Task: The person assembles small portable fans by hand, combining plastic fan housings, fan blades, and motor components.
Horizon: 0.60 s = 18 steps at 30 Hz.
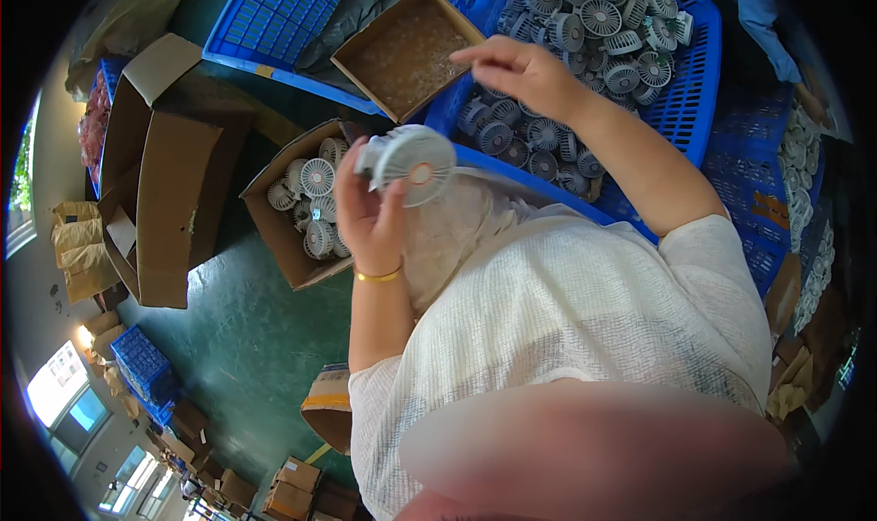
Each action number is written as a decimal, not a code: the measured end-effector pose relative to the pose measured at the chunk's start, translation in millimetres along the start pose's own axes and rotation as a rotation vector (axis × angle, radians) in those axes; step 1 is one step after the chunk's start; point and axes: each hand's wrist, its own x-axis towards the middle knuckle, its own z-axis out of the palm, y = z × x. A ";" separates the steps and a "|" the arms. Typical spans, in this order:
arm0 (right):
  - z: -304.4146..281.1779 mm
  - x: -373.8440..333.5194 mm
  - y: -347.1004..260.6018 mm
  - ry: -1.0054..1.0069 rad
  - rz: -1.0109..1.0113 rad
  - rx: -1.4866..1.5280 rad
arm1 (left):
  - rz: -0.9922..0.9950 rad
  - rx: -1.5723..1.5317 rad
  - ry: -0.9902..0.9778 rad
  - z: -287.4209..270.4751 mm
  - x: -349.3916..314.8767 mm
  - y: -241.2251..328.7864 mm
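My left hand (pixel 365 209) is closed around a small white handheld fan (pixel 417 163), its round grille facing up and slightly blurred. My right hand (pixel 523 72) reaches over the right rim of a shallow cardboard tray (pixel 350 63), its fingers drawn together. Tiny clear bits (pixel 406 53) are scattered across the tray's bottom. Whatever those fingertips pinch, if anything, is too small to make out. Below my right forearm, a blue plastic crate (pixel 699 92) holds many white and grey fans (pixel 600 19).
A cardboard box (pixel 274 238) with more white fans stands beside my left hand. Farther left is a tall open carton (pixel 178 201). Another blue crate (pixel 265 23) with dark sheeting lies behind the tray. Another person's sleeve (pixel 763 19) shows at the upper right.
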 end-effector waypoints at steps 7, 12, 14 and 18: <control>-112.8 -71.3 201.2 -0.237 0.840 -1.249 | -0.405 -0.117 0.825 -111.7 2.2 -40.9; -105.0 -124.8 259.8 -0.235 0.493 -1.678 | -0.725 -0.047 0.922 -122.5 -0.4 -49.6; -106.9 -135.0 275.5 -0.196 0.491 -1.719 | -0.575 -0.021 0.865 -103.8 -0.6 -48.5; -109.8 -139.1 269.8 -0.146 0.602 -1.614 | -0.300 0.071 0.545 -34.3 19.9 -9.5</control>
